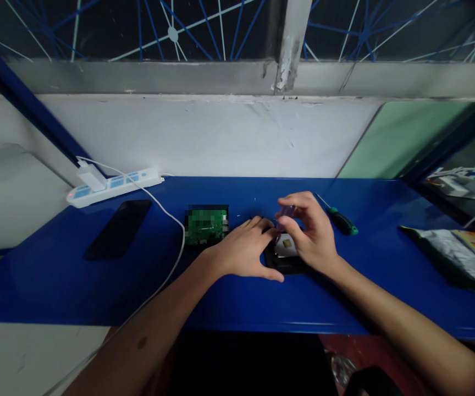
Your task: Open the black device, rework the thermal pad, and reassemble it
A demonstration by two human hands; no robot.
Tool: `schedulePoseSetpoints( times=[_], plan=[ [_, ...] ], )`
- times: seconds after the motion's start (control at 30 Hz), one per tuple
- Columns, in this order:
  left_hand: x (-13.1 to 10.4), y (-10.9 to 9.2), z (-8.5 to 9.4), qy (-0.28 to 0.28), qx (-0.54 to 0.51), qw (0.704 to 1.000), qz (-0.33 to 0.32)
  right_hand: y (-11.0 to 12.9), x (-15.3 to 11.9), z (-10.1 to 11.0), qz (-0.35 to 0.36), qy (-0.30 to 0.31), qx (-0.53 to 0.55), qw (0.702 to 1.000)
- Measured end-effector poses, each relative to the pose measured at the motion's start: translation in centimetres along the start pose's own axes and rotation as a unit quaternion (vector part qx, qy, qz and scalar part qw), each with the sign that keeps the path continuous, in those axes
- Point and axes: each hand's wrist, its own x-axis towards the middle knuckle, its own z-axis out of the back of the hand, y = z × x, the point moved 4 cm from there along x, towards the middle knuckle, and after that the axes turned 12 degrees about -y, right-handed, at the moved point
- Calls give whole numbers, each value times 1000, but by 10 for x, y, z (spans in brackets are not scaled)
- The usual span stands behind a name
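A small black device with a silvery-white plate [286,246] lies on the blue table, partly covered by both hands. My left hand [249,248] rests palm down at its left side, with the thumb spread away from the fingers. Above the device, my right hand [309,228] grips a purple, partly see-through handle [287,214] between thumb and fingers. The lower end of that tool is hidden near my left fingertips. Just left of my left hand is a green circuit board [206,225] in a dark frame.
A green-handled screwdriver [342,221] lies right of my right hand. Farther left are a black phone [117,229], a white power strip [116,187] and a white cable [167,212] crossing the blue table [262,308]. A shiny packet [456,256] lies at the right.
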Motion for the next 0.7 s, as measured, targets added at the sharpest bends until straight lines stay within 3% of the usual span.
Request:
schedulePoseSetpoints(
  times=[0.23,0.47,0.57,0.7],
  plan=[
    [1,-1,0,7,10,1000,-2,2,3,1,37,-22,-27,999],
    [0,0,1,-6,3,1000,-7,6,-1,0,-31,3,-3,1000],
    [0,0,2,-8,-8,1000,-6,9,-1,0,-11,24,-5,1000],
    [1,0,1,1,-17,1000,1,8,2,3,34,-6,-29,999]
  ],
)
